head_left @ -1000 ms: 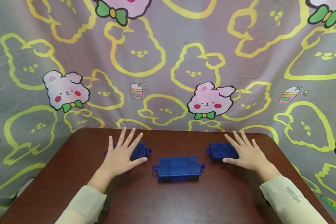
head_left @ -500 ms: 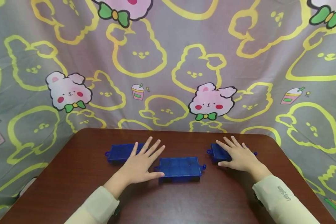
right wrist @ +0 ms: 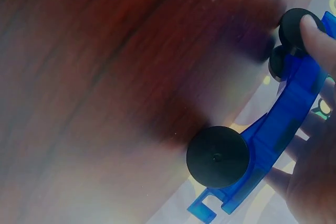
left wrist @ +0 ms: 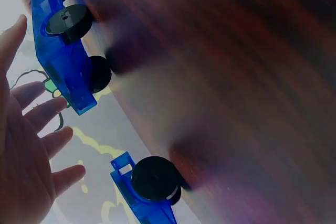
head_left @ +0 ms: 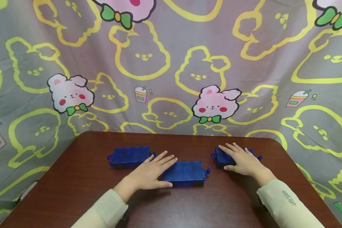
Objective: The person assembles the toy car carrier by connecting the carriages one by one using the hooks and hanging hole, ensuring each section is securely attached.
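plainly, two hands (head_left: pixel 149 174) (head_left: pixel 243 161) spread above one table (head_left: pixel 202 202) bearing three blue carts (head_left: pixel 131 155) (head_left: pixel 186 171) (head_left: pixel 220 158).

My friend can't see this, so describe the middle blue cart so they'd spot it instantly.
Start at the brown table before the cartoon-print curtain. Find the middle cart, a blue flatbed on black wheels, its left end hidden by the left hand in the head view. Unlike the left cart and right cart, it sits closer to the camera.

Head cam faces fwd/down; wrist cams close, low, L one prob. sharing mid cart (head_left: pixel 186 171).
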Available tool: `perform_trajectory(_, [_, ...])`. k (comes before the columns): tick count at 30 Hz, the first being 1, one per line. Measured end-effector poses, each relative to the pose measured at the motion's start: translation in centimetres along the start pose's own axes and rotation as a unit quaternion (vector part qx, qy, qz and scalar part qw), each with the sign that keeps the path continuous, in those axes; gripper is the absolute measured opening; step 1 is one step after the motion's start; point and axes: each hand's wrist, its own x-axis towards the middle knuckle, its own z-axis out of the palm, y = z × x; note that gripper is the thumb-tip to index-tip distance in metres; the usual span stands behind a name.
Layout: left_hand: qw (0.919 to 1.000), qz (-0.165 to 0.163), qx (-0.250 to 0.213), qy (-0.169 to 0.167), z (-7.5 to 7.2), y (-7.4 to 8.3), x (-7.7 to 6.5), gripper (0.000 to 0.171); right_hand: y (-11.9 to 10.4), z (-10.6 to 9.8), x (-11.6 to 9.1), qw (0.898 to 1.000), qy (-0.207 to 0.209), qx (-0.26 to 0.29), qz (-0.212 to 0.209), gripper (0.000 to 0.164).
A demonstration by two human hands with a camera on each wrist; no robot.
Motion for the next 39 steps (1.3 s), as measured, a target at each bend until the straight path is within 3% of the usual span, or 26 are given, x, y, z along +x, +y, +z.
perform_trajectory(9, [0.9998, 0.016, -0.004, -0.006, 0.2, -0.1, 0.8, 0.081, 0.3, -0.1, -0.1, 1.000, 0.018, -0.015, -0.017, 0.081])
perform_trajectory(39, [0.9974, 0.002, -0.050, -0.052, -1.0, -0.5, 1.7, 0.078, -0.5, -1.3, -2.4, 0.998, 0.037, -0.044, -0.038, 0.080])
